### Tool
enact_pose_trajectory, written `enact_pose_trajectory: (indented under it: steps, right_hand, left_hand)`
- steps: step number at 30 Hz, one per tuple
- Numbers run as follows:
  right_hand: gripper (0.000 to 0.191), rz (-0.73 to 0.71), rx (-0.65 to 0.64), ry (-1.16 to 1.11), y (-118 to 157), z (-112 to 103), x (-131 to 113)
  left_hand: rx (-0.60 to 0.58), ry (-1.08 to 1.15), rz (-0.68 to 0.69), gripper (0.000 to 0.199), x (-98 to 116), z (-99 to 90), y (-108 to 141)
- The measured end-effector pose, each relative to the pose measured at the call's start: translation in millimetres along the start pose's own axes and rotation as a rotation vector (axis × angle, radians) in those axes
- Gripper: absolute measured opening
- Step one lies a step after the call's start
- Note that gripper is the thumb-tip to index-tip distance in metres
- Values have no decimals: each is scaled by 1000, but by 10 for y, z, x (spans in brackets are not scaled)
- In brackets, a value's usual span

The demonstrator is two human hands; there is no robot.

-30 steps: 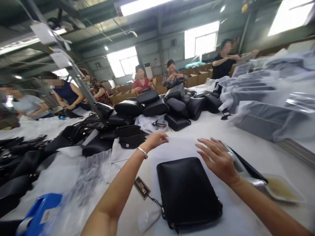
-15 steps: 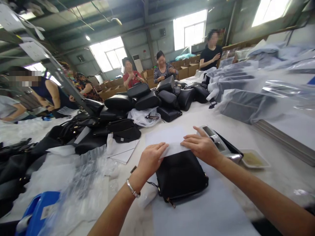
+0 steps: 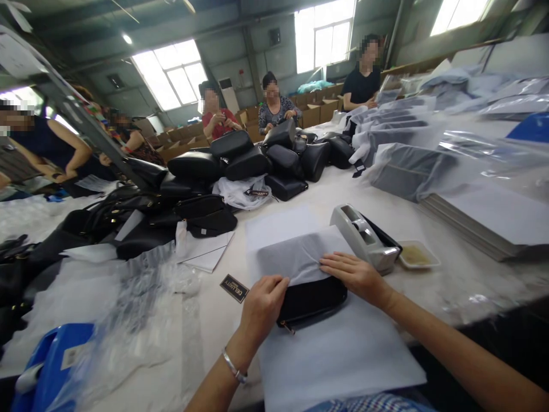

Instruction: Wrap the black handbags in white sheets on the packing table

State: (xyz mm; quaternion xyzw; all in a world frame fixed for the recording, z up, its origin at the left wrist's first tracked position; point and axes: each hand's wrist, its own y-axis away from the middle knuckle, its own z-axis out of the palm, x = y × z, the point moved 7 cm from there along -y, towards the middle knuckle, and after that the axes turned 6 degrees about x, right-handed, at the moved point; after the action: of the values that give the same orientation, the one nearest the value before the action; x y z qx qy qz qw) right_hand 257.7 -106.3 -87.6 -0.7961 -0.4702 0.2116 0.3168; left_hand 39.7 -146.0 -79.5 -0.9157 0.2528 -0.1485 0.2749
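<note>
A black bag (image 3: 311, 300) lies on a white paper sheet (image 3: 334, 355), its far part covered by folded-over paper (image 3: 295, 254). My left hand (image 3: 263, 309), with a silver bangle at the wrist, pinches the near left edge of that fold. At the right edge, my right hand (image 3: 358, 277) has its fingers on the paper, which creases towards them; its thumb is hidden. A gold zip pull hangs at the bag's near left corner. Beside my left hand lies a black tag (image 3: 234, 288) reading "DELUXITY".
A grey tape dispenser (image 3: 364, 240) and a shallow white tray (image 3: 418, 254) stand to the right. Behind them are stacked boards (image 3: 484, 229) and wrapped bags. Black bags (image 3: 240, 163) are heaped at the back left. A blue dispenser (image 3: 55, 360) sits front left. Several people work across the table.
The paper's edge has come nearer to me with both hands, covering more of the bag. The tag beside my left hand now shows fully. The view has shifted slightly.
</note>
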Motion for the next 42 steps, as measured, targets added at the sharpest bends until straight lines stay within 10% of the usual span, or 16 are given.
enact_pose_trajectory:
  steps: [9, 22, 32, 42]
  right_hand:
    - [37, 109, -64, -67, 234, -127, -124]
    - [21, 377, -513, -433, 798, 28, -753]
    - [18, 540, -694, -573, 615, 68, -632]
    - [28, 723, -680, -590, -168, 15, -178]
  left_hand:
    - [-195, 33, 6, 58, 320, 154, 63]
    - [-218, -12, 14, 62, 352, 253, 232]
    - [-290, 79, -35, 59, 315, 204, 194]
    - [-631, 277, -151, 71, 300, -98, -87]
